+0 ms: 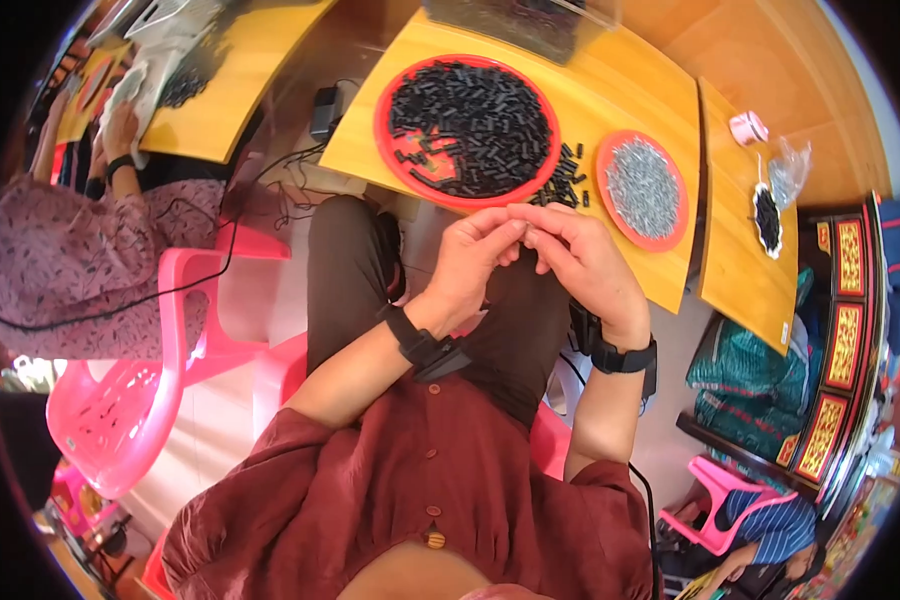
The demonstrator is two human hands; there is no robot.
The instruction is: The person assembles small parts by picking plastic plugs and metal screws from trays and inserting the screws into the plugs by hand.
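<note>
My left hand [470,262] and my right hand [582,262] meet above my lap, just off the table's near edge. Both are closed, thumb against fingers, with the fingertips brought together. Whatever they pinch is too small or too hidden to make out. Right beyond them stands a round red tray [382,135] heaped with small black tube-like pieces [470,115]. More loose black pieces [567,182] lie on the wood between that tray and a smaller red plate [604,185], which holds many small silvery metal parts [646,185].
A clear bin [515,25] with dark contents sits at the table's far edge. On the right-hand table are a pink-and-white cup [748,128] and a small dish of black pieces [767,220]. Another person [100,255] sits at left near a pink chair [120,410]. A black cable runs between.
</note>
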